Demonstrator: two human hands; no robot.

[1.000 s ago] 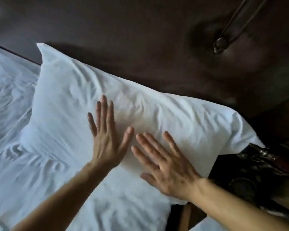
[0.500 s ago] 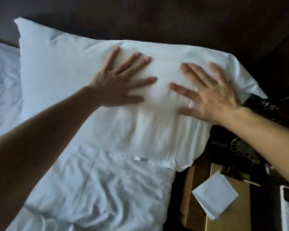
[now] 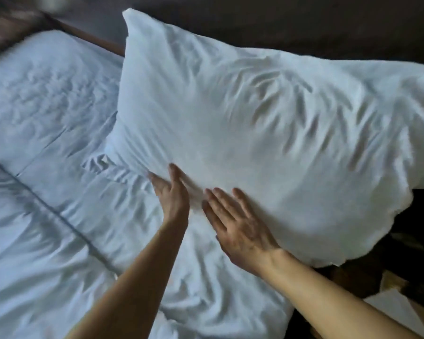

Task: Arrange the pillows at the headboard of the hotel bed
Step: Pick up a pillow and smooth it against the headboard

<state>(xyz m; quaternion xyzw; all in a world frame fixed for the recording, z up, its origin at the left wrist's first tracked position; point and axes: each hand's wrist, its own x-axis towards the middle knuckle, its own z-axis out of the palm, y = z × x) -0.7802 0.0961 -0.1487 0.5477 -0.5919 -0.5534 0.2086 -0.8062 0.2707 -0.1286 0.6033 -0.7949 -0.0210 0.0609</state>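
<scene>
Both hands lie open and flat on the plump white fabric pillow, grasping nothing. The left hand stands edge-on at the pillow's 7 o'clock edge; the right hand presses palm-down, fingers toward 11 o'clock.

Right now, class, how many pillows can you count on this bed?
1. The pillow lies at the head of the bed against the dark headboard, on the bed's right side, with both hands at its near edge. Others may lie outside the view.
</scene>
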